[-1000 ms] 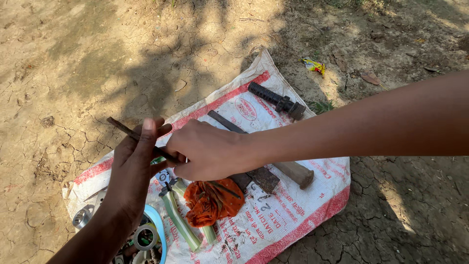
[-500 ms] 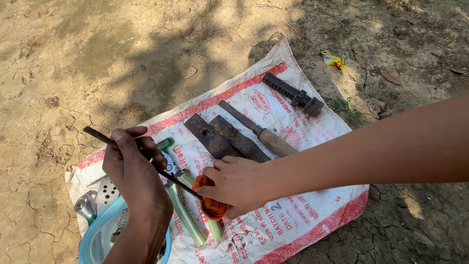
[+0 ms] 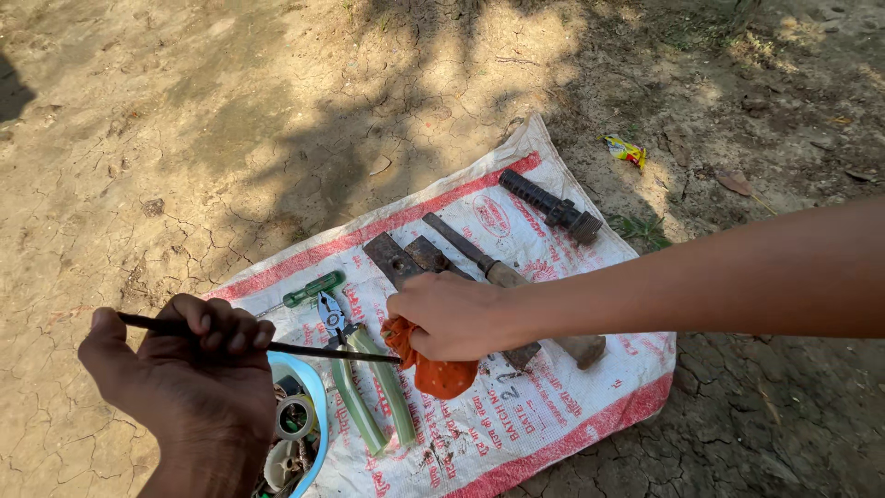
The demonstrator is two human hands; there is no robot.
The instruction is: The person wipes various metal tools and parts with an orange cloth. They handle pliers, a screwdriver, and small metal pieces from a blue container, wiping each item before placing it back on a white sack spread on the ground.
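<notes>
My left hand [image 3: 189,369] is closed around a thin dark rod [image 3: 267,346], fingers [image 3: 226,327] curled over its near end and thumb pressed from the side, so the rod runs level out to the right, its tip ending just by my right hand [image 3: 452,314]. My right hand reaches in from the right with the fingers bunched shut on an orange cloth [image 3: 438,369], which hangs below my palm and touches the woven white sack with red edging [image 3: 572,433] spread on the cracked dry ground [image 3: 184,138]. Under the rod, a pair of pliers with green handles [image 3: 364,387] lies on the sack, its jaws pointing away from me, and a small green-handled screwdriver [image 3: 309,290] lies just beyond it. Two flat rusty metal bars [image 3: 406,258] lie side by side behind my right hand, partly hidden by it, and next to them a chisel-like tool with a wooden handle [image 3: 484,263] runs under my wrist. A black ribbed cylinder [image 3: 548,205] lies near the sack's far corner, well apart from the rest. Below my left hand, a light blue bowl [image 3: 309,406] holds a roll of tape and small bits I cannot make out. A yellow wrapper [image 3: 625,149] lies on the ground beyond the sack.
</notes>
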